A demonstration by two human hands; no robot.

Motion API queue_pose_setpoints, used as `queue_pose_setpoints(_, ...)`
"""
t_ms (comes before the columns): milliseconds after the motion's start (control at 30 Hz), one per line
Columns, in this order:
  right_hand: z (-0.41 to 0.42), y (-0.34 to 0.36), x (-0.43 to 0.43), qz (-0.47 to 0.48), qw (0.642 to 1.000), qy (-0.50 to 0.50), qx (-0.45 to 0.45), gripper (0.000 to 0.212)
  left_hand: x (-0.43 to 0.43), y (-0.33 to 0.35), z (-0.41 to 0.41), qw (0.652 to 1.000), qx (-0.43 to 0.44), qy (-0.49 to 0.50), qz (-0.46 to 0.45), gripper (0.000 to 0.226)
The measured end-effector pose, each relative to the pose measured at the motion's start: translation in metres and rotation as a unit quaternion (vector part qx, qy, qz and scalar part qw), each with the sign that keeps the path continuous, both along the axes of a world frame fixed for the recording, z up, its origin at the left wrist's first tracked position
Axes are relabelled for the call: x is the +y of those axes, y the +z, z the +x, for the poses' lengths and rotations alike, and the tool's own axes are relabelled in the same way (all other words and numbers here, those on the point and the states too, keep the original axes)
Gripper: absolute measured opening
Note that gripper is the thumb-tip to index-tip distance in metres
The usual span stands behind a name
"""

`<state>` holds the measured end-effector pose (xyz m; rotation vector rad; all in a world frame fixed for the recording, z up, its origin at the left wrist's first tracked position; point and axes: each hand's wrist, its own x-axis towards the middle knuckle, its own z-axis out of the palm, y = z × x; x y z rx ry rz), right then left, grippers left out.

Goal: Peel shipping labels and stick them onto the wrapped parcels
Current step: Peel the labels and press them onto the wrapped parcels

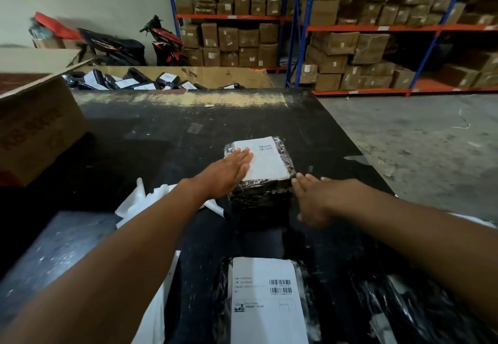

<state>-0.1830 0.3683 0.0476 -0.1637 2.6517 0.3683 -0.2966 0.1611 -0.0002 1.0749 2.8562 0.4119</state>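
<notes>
Nearest the camera, at the bottom edge of the view, lay a black-wrapped parcel that already bore a white label with barcodes. More shiny black wrap lay to its right, and white backing sheets were scattered to its left, crowding the near strip of the black table.

Past these, both forearms reached forward. The left hand lay flat, fingers straight and together, pressing on the left part of a shipping label that sat on top of the second wrapped parcel. It gripped nothing. The right hand was open too, fingers extended, its fingertips at the parcel's right near corner; it held nothing.

Beyond this parcel the tabletop was open to its worn far edge, and the right edge dropped to a bare concrete floor. On the left, a brown cardboard box stood on the table, closing that side. Behind the far edge, a large open carton held many labelled black parcels. Farther back stood a parked scooter and blue-and-orange shelving stacked with brown boxes.
</notes>
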Motion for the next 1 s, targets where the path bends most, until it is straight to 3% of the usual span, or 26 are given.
queue_pose_setpoints(167,-0.043,0.021,-0.012,-0.174,0.976,0.032,0.126,0.063,0.001,-0.001,0.0,1.0,0.001,0.008,0.0,0.052)
queue_pose_setpoints(267,-0.054,0.003,-0.019,-0.209,0.971,0.038,0.107,0.063,0.0,-0.001,0.0,1.0,0.0,0.005,0.004,0.052)
queue_pose_setpoints(600,-0.058,-0.013,-0.011,-0.203,0.976,0.045,0.069,0.064,0.002,0.003,0.003,1.0,0.012,-0.001,-0.006,0.053)
queue_pose_setpoints(767,-0.056,-0.011,-0.007,-0.193,0.978,0.057,0.057,0.076,-0.023,-0.016,0.052,0.992,0.085,-0.075,-0.051,0.063)
queue_pose_setpoints(867,-0.054,-0.015,-0.008,-0.182,0.979,0.064,0.07,0.088,-0.065,-0.024,0.07,0.964,0.218,-0.117,-0.097,0.062)
queue_pose_setpoints(1000,-0.053,-0.015,-0.01,-0.176,0.979,0.064,0.079,0.092,-0.059,-0.008,0.068,0.963,0.235,-0.123,-0.035,0.058)
